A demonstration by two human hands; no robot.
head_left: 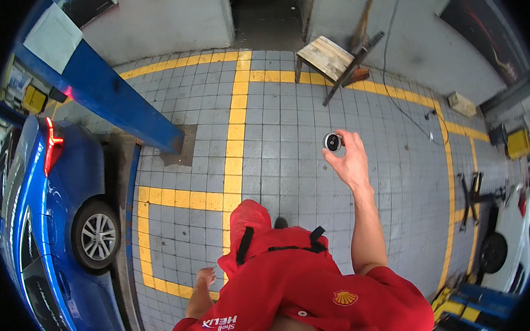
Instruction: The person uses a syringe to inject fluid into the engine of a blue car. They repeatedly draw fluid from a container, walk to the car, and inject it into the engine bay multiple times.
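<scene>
One disc (332,142), black-faced with a silver rim, is gripped by the right hand (350,160): it is pinched at its edge between the thumb on one side and the fingers on the other, and is held out above the tiled floor (289,173), to the right of the long yellow line (236,124). The left hand (207,275) is held low beside the body; its fingers seem to be loosely curled, but whether anything is enclosed by them cannot be made out. One red shirt (330,291) is worn, marked with one yellow badge (345,298), and one dark shoe tip (281,222) is seen past the red trousers (251,216). Two cars can be clearly counted: one blue car (37,176) at the left, of which one wheel (98,234) and one lit tail lamp (54,146) are shown, and one white car (511,241) at the right. One blue post (123,105) is placed near the blue car, with one sheet (53,37) fixed to it. Near the back wall, one wooden stool (326,55) is crossed at its right side by one slanting dark bar (351,70)
</scene>
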